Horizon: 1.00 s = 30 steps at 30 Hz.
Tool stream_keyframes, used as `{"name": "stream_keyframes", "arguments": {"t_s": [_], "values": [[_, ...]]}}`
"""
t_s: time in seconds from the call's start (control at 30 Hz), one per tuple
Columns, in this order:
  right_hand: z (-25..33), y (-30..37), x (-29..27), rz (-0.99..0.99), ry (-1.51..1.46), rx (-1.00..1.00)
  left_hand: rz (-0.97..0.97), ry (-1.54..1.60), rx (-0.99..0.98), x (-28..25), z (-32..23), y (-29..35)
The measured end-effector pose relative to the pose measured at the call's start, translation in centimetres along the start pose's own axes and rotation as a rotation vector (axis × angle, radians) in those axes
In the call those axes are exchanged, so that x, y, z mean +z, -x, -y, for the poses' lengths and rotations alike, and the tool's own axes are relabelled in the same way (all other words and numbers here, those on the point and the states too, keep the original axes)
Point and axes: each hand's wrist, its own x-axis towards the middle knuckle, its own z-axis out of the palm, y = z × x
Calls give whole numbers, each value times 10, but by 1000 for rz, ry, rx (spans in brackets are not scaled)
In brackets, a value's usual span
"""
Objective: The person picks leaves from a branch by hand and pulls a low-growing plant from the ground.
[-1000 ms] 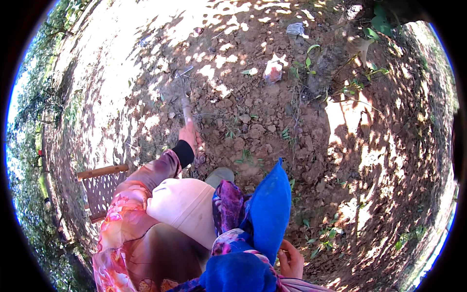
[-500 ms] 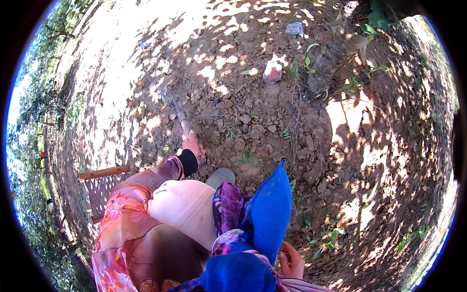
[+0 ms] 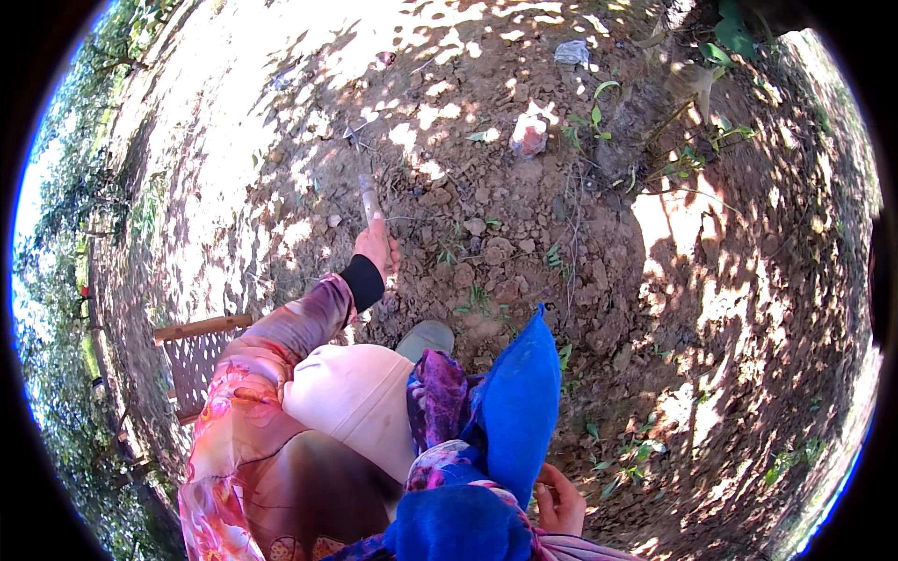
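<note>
My left hand (image 3: 376, 247) is closed round the pale handle of a hand hoe (image 3: 369, 194), its arm stretched forward over the soil. The hoe's thin metal end points away from me and is hard to make out against the dappled ground. At the lower edge, my right hand (image 3: 561, 502) is beside blue cloth (image 3: 517, 411); its fingers are loosely bent, with a gap between thumb and forefinger and nothing visible in them. The cloth hides part of this hand. Loose brown soil (image 3: 468, 252) with clods and small weeds lies around the hoe.
One grey-green shoe (image 3: 426, 338) shows beyond my clothing. To the left stands a perforated brown crate (image 3: 196, 369). Farther ahead lie a reddish lump (image 3: 528, 137) and a crumpled pale wrapper (image 3: 572, 53). A plant stem (image 3: 645, 131) with leaves rises at the upper right.
My left hand has moved forward and slightly right, carrying the hoe with it. The handle now points more straight ahead. My right hand has stayed in place.
</note>
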Motion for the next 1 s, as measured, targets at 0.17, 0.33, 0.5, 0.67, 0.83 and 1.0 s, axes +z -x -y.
{"name": "stream_keyframes", "arguments": {"t_s": [0.17,0.33,0.5,0.67,0.83,1.0], "values": [[-4,0,1,-1,31,16,16,20,-112,-14,36,27],[7,-5,0,19,57,59,16,-138,-143,10,66,92],[10,-9,0,19,30,59,80,-11,17,10,-1,14],[9,-14,2,70,65,13,-87,-115,404,-37,-119,-126],[10,-20,6,64,65,19,-81,-223,268,-42,-203,-192],[12,-24,10,-15,59,49,-354,-648,393,-26,-167,-206]]}}
